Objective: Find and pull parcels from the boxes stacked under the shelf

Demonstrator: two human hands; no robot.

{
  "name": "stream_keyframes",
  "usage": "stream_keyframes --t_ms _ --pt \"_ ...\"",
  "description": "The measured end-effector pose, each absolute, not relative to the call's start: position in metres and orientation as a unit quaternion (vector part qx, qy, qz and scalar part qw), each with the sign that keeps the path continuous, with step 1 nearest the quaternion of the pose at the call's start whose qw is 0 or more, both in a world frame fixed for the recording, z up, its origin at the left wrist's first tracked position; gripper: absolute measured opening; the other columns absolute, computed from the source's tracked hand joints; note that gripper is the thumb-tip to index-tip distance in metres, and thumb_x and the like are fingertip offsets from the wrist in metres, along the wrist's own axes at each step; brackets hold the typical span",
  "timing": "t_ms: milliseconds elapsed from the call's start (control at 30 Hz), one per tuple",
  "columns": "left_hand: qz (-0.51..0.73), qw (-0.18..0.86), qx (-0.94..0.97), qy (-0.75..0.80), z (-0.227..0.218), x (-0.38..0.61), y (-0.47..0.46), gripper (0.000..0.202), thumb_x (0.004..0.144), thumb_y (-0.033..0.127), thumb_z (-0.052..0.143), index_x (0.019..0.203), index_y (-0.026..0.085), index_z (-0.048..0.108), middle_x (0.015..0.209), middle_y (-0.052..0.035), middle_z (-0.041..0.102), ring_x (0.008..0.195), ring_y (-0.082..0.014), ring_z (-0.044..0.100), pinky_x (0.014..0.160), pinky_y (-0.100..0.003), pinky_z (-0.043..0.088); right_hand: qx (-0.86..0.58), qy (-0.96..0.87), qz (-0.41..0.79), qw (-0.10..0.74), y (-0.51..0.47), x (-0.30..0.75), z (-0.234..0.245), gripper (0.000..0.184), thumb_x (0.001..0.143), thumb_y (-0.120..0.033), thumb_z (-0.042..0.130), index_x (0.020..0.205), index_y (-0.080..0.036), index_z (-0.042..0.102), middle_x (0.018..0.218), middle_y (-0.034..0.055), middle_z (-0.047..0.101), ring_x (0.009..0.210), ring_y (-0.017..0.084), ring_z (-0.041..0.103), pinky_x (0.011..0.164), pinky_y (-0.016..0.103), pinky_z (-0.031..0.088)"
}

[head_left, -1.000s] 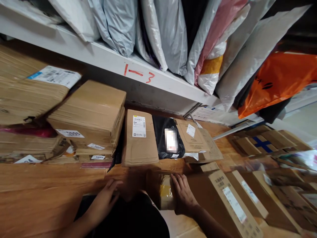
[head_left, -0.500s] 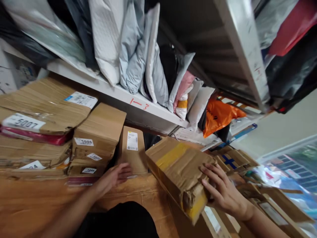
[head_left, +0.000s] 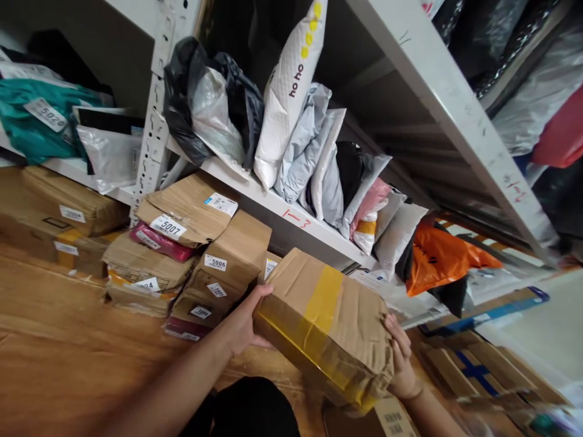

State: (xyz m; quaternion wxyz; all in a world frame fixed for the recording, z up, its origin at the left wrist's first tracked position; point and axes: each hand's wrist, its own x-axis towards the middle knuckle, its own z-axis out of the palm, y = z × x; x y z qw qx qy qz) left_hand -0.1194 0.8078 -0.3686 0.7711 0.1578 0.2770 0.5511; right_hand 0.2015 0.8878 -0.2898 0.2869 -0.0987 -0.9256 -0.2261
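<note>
A worn cardboard box (head_left: 296, 303) with yellow tape across its top and along its near side is held tilted above the floor. My left hand (head_left: 249, 321) grips its left end, thumb on the upper edge and the other fingers partly hidden below. At the crumpled right end, my right hand (head_left: 401, 358) is closed round the edge, fingertips on the top. Just left of my left hand stand stacked cartons with white number labels, among them the carton marked 5006 (head_left: 241, 243). Behind the held box, a smaller carton (head_left: 270, 262) with a white label is mostly covered.
A metal shelf (head_left: 291, 221) marked 1-3 runs above the cartons, carrying several mailing bags and an orange bag (head_left: 444, 255). A perforated upright (head_left: 152, 115) stands at left. A carton with blue tape (head_left: 476, 370) lies at right, another carton (head_left: 392, 419) below the held box.
My left hand has moved from near the small carton onto the box's left end, so both hands now hold it. The view has shifted left, bringing in the shelf upright.
</note>
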Motion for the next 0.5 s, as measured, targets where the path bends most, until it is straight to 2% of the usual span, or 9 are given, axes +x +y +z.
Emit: stream_keyframes --t_ms 67,133,233,300,400,500 --pt "0.597 0.721 0.182 0.301 -0.371 -0.11 0.801 0.078 0.065 0.055 0.059 0.133 0.025 0.034 0.139 -0.0122 0.041 0.126 -0.0355 0.038 0.087 -0.058 0.047 -0.157 -0.92 -0.203 0.295 0.89 0.21 -0.306 0.07 0.087 -0.011 0.037 0.146 -0.04 0.012 0.155 -0.0007 0.016 0.14 0.026 0.022 0.109 0.06 0.028" --pt "0.654 0.606 0.286 0.351 -0.374 -0.102 0.794 0.095 0.056 0.049 0.067 0.138 0.023 0.028 0.139 -0.0134 0.036 0.129 -0.0355 0.033 0.099 -0.058 0.038 -0.251 -0.911 -0.142 0.294 0.889 0.214 -0.32 0.064 0.088 -0.018 0.045 0.142 -0.043 0.025 0.154 0.0003 0.021 0.139 0.031 0.024 0.107 0.063 0.029" --pt "0.665 0.314 0.524 0.431 -0.375 -0.093 0.783 0.118 0.042 0.032 0.077 0.143 0.025 0.018 0.141 -0.0126 0.025 0.133 -0.035 0.022 0.112 -0.054 0.019 -0.422 -0.825 0.119 0.356 0.882 0.202 -0.334 0.052 0.087 -0.041 0.051 0.138 -0.033 0.04 0.147 0.0089 0.037 0.129 0.033 0.042 0.101 0.057 0.041" --pt "0.602 0.189 0.65 0.423 -0.374 -0.089 0.778 0.128 0.038 0.028 0.08 0.145 0.03 0.01 0.142 -0.012 0.019 0.133 -0.0373 0.017 0.111 -0.057 0.019 -0.493 -0.681 0.339 0.422 0.872 0.184 -0.337 0.059 0.084 -0.062 0.044 0.131 -0.028 0.048 0.14 0.0107 0.048 0.121 0.031 0.052 0.095 0.052 0.046" --pt "0.534 0.141 0.729 0.403 -0.375 -0.082 0.777 0.137 0.033 0.031 0.083 0.145 0.03 0.005 0.14 -0.0148 0.017 0.129 -0.0416 0.018 0.105 -0.064 0.025 -0.54 -0.503 0.528 0.421 0.856 0.157 -0.336 0.075 0.067 -0.082 0.043 0.104 -0.021 0.067 0.121 0.0125 0.064 0.118 0.034 0.054 0.096 0.051 0.045" --pt "0.516 0.113 0.748 0.402 -0.375 -0.079 0.776 0.139 0.029 0.033 0.086 0.145 0.027 0.009 0.137 -0.0172 0.016 0.125 -0.0425 0.022 0.101 -0.065 0.03 -0.552 -0.442 0.567 0.422 0.843 0.149 -0.333 0.071 0.055 -0.081 0.056 0.085 -0.02 0.072 0.106 0.0113 0.071 0.113 0.037 0.057 0.096 0.051 0.045"
